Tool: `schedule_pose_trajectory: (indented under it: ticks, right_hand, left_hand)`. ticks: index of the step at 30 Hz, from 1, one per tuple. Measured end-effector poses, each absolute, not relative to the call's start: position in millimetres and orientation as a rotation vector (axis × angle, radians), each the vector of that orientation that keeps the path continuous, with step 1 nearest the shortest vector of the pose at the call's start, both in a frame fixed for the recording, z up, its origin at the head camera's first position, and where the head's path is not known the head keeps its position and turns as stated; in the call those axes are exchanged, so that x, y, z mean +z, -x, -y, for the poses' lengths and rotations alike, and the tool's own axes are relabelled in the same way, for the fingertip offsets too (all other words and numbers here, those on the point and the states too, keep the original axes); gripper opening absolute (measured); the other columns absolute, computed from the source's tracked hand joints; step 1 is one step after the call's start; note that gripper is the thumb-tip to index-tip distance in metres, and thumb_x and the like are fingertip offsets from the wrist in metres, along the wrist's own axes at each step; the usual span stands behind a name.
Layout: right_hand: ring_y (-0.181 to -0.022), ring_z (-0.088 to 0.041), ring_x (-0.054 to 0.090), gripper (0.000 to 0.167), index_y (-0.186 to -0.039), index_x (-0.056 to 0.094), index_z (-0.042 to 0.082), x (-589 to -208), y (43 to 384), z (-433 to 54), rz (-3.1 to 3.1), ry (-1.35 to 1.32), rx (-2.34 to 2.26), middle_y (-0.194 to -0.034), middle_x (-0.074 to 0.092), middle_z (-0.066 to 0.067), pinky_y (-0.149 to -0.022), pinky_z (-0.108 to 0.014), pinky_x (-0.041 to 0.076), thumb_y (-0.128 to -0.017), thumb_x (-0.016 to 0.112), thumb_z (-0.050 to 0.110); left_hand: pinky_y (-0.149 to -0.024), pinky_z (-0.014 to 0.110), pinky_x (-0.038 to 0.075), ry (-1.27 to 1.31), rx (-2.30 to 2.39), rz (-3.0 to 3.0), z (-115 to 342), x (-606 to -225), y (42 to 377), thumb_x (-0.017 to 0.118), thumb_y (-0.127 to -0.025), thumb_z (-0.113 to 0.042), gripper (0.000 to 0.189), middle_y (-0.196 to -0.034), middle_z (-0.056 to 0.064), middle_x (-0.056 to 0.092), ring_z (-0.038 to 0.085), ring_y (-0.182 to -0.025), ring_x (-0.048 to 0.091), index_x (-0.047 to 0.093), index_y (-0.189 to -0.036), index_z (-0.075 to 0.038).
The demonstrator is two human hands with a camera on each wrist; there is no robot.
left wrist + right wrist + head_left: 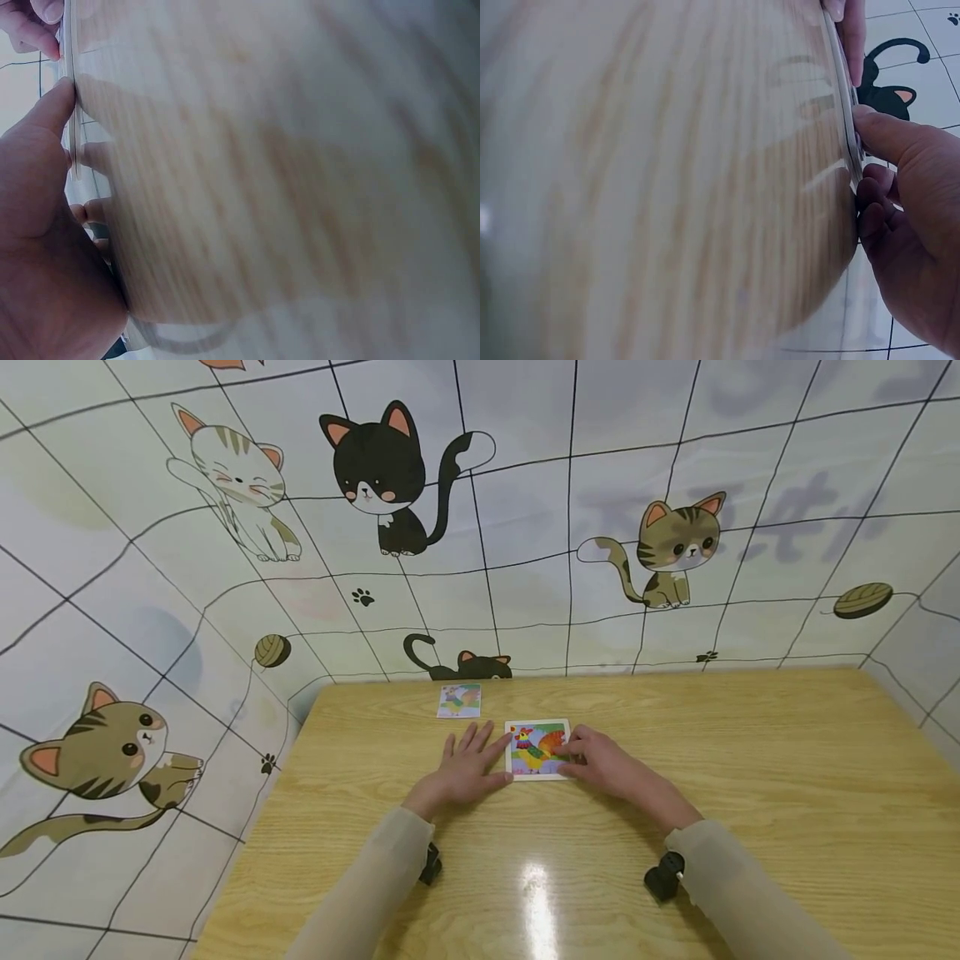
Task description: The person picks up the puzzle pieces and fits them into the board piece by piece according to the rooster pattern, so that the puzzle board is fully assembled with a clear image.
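A small framed picture puzzle (pixel 536 760) with a colourful rooster lies flat on the wooden table. It looks like a jigsaw in a white tray. My left hand (pixel 474 768) rests beside its left edge, fingers spread and mostly straight, with index fingertip and thumb touching the frame. From the right, my right hand (pixel 603 764) reaches over the frame, its index finger and thumb on the rooster's tail side. In the right wrist view the other fingers of the right hand (pixel 922 202) are bent at the edge. Whether a piece is between its fingertips is hidden.
A paler square card (pixel 459 702) with a similar rooster lies behind the puzzle, to its left. The wooden table (pixel 750 760) meets a white gridded cloth wall (pixel 525 527) with cartoon cats at the back. Dark wrist devices (pixel 663 877) sit under both sleeves.
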State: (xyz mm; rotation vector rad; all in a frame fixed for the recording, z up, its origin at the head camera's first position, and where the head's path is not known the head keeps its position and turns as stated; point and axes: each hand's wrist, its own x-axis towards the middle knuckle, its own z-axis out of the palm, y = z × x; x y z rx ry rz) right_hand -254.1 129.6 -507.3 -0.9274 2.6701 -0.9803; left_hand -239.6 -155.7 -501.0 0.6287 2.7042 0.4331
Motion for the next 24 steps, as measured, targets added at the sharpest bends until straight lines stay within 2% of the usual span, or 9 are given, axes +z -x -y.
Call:
schedule_pose_trajectory:
  ticks: [12, 19, 24]
  right_hand:
    - [-0.081, -0.014, 0.047, 0.034, -0.124, 0.071, -0.006, -512.9, 254.3, -134.6, -2.675, 0.903, -0.959, -0.097, 0.055, -0.002, -0.068, -0.028, 0.042, -0.098, 0.072, 0.015]
    - [-0.076, -0.014, 0.046, 0.035, -0.128, 0.068, -0.005, -516.9, 252.8, -130.2, -2.645, 0.878, -1.095, -0.086, 0.051, 0.000, -0.065, -0.028, 0.040, -0.097, 0.072, 0.011]
    - [-0.072, -0.014, 0.046, 0.031, -0.123, 0.070, -0.003, -518.5, 252.4, -131.4, -2.631, 0.779, -1.219, -0.083, 0.052, 0.000, -0.062, -0.027, 0.040, -0.095, 0.074, 0.009]
  left_hand:
    - [-0.119, 0.064, -0.006, -0.652, 0.417, -2.703, 149.6, -503.3, 238.8, 0.045, -0.106, -0.054, 0.072, -0.172, 0.011, -0.001, 0.035, -0.156, -0.009, 0.017, -0.166, -0.026]
    - [-0.118, 0.066, -0.004, -0.639, 0.425, -2.720, 155.9, -504.8, 237.6, 0.046, -0.106, -0.054, 0.072, -0.172, 0.011, 0.001, 0.036, -0.156, -0.006, 0.019, -0.166, -0.026]
    - [-0.118, 0.065, -0.005, -0.655, 0.443, -2.717, 156.0, -504.2, 238.5, 0.044, -0.106, -0.055, 0.072, -0.172, 0.012, 0.000, 0.036, -0.156, -0.008, 0.018, -0.166, -0.026]
